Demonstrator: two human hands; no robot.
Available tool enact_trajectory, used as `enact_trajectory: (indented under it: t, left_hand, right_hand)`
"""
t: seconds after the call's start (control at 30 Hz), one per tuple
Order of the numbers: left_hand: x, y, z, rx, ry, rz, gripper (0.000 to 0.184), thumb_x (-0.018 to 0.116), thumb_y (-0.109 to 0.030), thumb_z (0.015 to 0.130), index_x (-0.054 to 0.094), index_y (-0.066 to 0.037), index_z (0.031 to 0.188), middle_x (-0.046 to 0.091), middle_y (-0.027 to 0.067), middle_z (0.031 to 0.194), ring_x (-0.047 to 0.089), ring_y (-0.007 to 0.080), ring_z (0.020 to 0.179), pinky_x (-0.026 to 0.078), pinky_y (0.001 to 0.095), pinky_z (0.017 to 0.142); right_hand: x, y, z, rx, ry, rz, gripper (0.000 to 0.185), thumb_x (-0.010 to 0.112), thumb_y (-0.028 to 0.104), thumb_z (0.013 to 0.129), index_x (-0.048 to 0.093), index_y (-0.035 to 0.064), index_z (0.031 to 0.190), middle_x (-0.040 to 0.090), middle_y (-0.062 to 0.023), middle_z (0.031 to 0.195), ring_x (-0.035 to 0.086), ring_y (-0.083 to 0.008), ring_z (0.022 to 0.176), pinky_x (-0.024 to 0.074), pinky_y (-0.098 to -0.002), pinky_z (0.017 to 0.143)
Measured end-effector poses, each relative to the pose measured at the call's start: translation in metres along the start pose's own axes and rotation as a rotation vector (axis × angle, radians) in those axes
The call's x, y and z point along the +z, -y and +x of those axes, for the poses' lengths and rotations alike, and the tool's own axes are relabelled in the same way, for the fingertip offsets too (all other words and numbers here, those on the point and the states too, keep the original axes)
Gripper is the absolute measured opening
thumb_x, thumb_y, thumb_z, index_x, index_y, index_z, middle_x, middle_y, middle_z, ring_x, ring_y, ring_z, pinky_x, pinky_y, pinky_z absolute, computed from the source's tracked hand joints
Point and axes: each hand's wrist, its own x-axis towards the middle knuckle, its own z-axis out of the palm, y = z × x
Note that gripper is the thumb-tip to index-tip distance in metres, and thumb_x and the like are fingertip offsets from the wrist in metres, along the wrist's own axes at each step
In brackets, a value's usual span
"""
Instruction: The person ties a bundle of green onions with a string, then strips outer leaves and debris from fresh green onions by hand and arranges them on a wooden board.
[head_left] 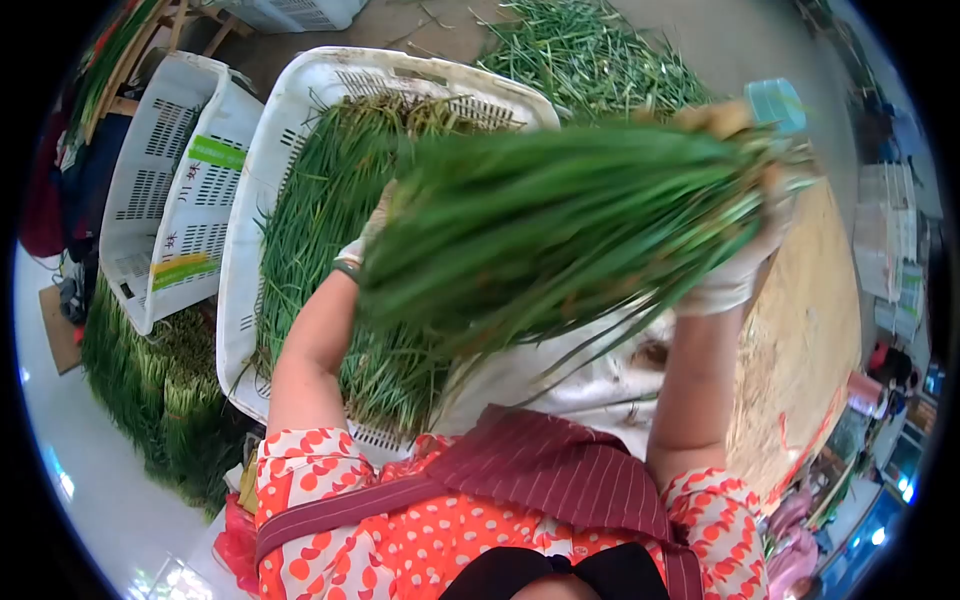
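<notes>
A large bunch of green chives (pixel 560 220), blurred by motion, is held up in front of me with its leaf ends to the left and its pale root ends to the right. My right hand (pixel 735 265), in a whitish glove, is closed around the root end. Behind the leafy end is my left hand (pixel 376 225), also gloved; the leaves cover its fingers, so its grip does not show. Below the bunch and to its left, a white plastic crate (pixel 240 290) holds many more chives (pixel 320 220) laid in layers.
A second white crate (pixel 190 190) with green tape leans at the left. More chives (pixel 180 400) stand on the floor beside it. Loose green leaves (pixel 600 60) are heaped at the back. A wooden board (pixel 800 350) lies to the right, near a light-blue cup-like thing (pixel 775 105).
</notes>
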Motion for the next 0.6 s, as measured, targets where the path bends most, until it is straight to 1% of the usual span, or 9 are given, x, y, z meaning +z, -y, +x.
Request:
enact_trajectory:
  t: [0.03,0.07,0.13,0.23,0.33,0.43,0.47,0.5,0.6]
  left_hand:
    - [-0.001,0.009,-0.006,0.019,-0.124,0.492,0.054,0.052,-0.031,0.083,0.035,-0.026,0.134,0.022,0.0055,0.145,0.013,0.0311,0.134,0.012,0.0517,0.108]
    - [-0.008,-0.002,-0.018,0.196,0.011,1.337,0.055,0.053,-0.030,0.082,0.036,-0.025,0.134,0.022,0.0061,0.144,0.015,0.0311,0.134,0.013,0.0506,0.108]
    - [0.000,0.017,-0.034,0.392,0.195,2.181,0.056,0.054,-0.029,0.081,0.036,-0.023,0.134,0.023,0.0067,0.144,0.016,0.0311,0.134,0.014,0.0494,0.108]
    - [0.024,0.075,-0.061,0.575,-0.511,3.406,0.054,0.060,-0.022,0.077,0.043,-0.023,0.129,0.022,0.0096,0.144,0.018,0.0338,0.132,0.019,0.0492,0.105]
    - [0.026,0.103,-0.066,0.781,-0.590,3.137,0.047,0.060,-0.018,0.078,0.049,-0.017,0.124,0.038,0.0125,0.134,0.032,0.0354,0.124,0.026,0.0447,0.103]
    - [0.043,0.146,-0.047,0.906,-0.287,2.742,0.040,0.057,-0.010,0.082,0.052,-0.009,0.121,0.056,0.0141,0.117,0.051,0.0310,0.109,0.038,0.0342,0.095]
    - [0.048,0.166,-0.035,0.894,-0.171,2.606,0.035,0.055,-0.006,0.083,0.053,-0.004,0.118,0.058,0.0128,0.115,0.055,0.0236,0.105,0.042,0.0294,0.091]
    - [0.057,0.192,-0.020,0.881,-0.113,2.623,0.035,0.055,-0.006,0.083,0.053,-0.004,0.118,0.058,0.0128,0.115,0.055,0.0236,0.105,0.042,0.0294,0.091]
    - [0.071,0.287,0.019,0.242,0.080,2.298,0.035,0.054,-0.011,0.086,0.052,0.000,0.119,0.057,0.0097,0.116,0.053,0.0174,0.106,0.040,0.0274,0.092]
  right_hand:
    - [0.004,0.019,0.005,-0.068,-0.041,0.016,0.045,0.049,0.045,0.080,0.053,0.0071,0.105,0.056,-0.0115,0.104,0.051,-0.0280,0.101,0.0378,-0.0469,0.094]
    - [0.006,0.036,0.009,-0.128,-0.075,0.040,0.046,0.047,0.046,0.082,0.053,0.0079,0.107,0.056,-0.0113,0.107,0.050,-0.0288,0.104,0.0376,-0.0480,0.095]
    - [-0.011,0.065,0.010,-0.177,-0.181,0.069,0.046,0.048,0.043,0.082,0.054,0.0082,0.111,0.055,-0.0121,0.111,0.048,-0.0297,0.109,0.0371,-0.0491,0.095]
    - [-0.064,0.111,0.016,-0.395,-0.177,0.093,0.047,0.053,0.038,0.079,0.055,0.0020,0.109,0.055,-0.0162,0.112,0.052,-0.0292,0.104,0.0414,-0.0471,0.091]
    - [-0.117,0.149,0.004,-0.642,-0.365,0.091,0.041,0.056,0.031,0.076,0.058,0.0018,0.105,0.058,-0.0156,0.107,0.053,-0.0300,0.102,0.0404,-0.0505,0.091]
    - [-0.172,0.169,-0.022,-0.710,-0.512,0.230,0.029,0.054,0.028,0.079,0.060,0.0056,0.096,0.061,-0.0100,0.092,0.056,-0.0258,0.088,0.0449,-0.0487,0.082]
    - [-0.187,0.169,-0.033,-0.741,-0.502,0.252,0.025,0.053,0.027,0.080,0.059,0.0070,0.093,0.061,-0.0084,0.088,0.056,-0.0250,0.085,0.0455,-0.0482,0.080]
    - [-0.202,0.163,-0.044,-0.763,-0.492,0.275,0.022,0.052,0.027,0.082,0.058,0.0084,0.091,0.060,-0.0068,0.085,0.055,-0.0242,0.081,0.0462,-0.0477,0.077]
    - [-0.234,0.141,-0.075,-0.730,-0.729,0.211,0.027,0.049,0.034,0.086,0.055,0.0098,0.096,0.056,-0.0079,0.097,0.053,-0.0248,0.088,0.0448,-0.0475,0.080]
